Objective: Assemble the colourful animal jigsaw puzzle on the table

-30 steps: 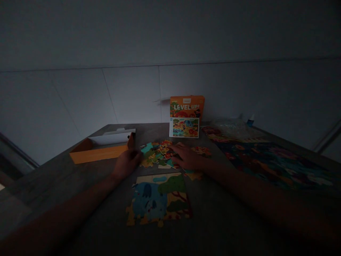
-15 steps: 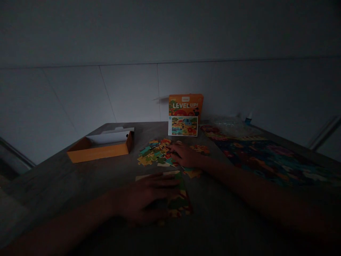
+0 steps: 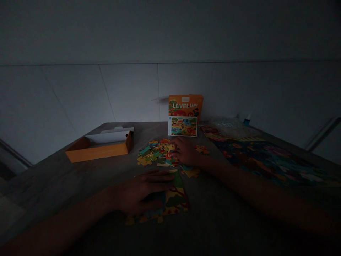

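In the dim head view my left hand (image 3: 145, 192) lies with fingers spread on a joined section of jigsaw puzzle (image 3: 177, 193), covering much of its left side. Green, yellow and dark red printing shows past the fingertips, and knobbed edges stick out along the near side. My right hand (image 3: 185, 153) is at the right part of a heap of loose puzzle pieces (image 3: 153, 154). Its fingers are bent over the pieces, with thumb and forefinger apart. No lifted piece can be made out in it.
An orange box (image 3: 185, 105) stands against the wall, a picture card (image 3: 183, 126) leaning on it. An open orange tray (image 3: 99, 153) sits at left. A large dark puzzle (image 3: 266, 158) spreads at right, with clear plastic wrapping (image 3: 226, 125) and a small blue bottle (image 3: 247, 122) behind it.
My right hand's fingers have drawn in and bent over the heap. My left hand has slid slightly left on the joined section, uncovering more of its near edge.
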The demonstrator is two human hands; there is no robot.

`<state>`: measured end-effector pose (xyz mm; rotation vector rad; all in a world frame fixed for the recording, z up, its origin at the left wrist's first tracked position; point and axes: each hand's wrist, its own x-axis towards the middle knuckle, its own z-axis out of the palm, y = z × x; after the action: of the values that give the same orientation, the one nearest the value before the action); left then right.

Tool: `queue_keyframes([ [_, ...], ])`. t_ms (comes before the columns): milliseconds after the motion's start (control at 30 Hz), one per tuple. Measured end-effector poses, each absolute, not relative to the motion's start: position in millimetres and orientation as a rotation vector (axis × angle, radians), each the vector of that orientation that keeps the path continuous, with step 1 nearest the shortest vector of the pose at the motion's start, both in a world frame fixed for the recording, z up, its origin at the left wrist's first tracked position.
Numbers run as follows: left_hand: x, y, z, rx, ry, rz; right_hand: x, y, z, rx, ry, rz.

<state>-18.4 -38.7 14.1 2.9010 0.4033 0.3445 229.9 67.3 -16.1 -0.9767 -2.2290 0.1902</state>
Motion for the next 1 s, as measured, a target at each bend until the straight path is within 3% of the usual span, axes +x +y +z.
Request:
queue_keyframes([
  [233, -20.6, -35.2, 13.4, 2.839, 0.344, 0.311, 237.8, 8.3, -2.2, -1.038, -1.989, 0.569],
  [467, -18.8, -29.9, 9.1, 2.702, 0.197, 0.435, 251.8, -28.5, -25.1, -1.099, -2.093, 0.395],
  [700, -20.5, -27.8, -0.7, 3.083, 0.503, 0.753, 247.6, -22.6, -25.9, -0.831, -2.251, 0.355],
  [1000, -19.8, -25.7, 2.6, 3.067, 0.401, 0.589, 248.3, -26.9, -28.9, -0.841, -2.351, 0.389],
])
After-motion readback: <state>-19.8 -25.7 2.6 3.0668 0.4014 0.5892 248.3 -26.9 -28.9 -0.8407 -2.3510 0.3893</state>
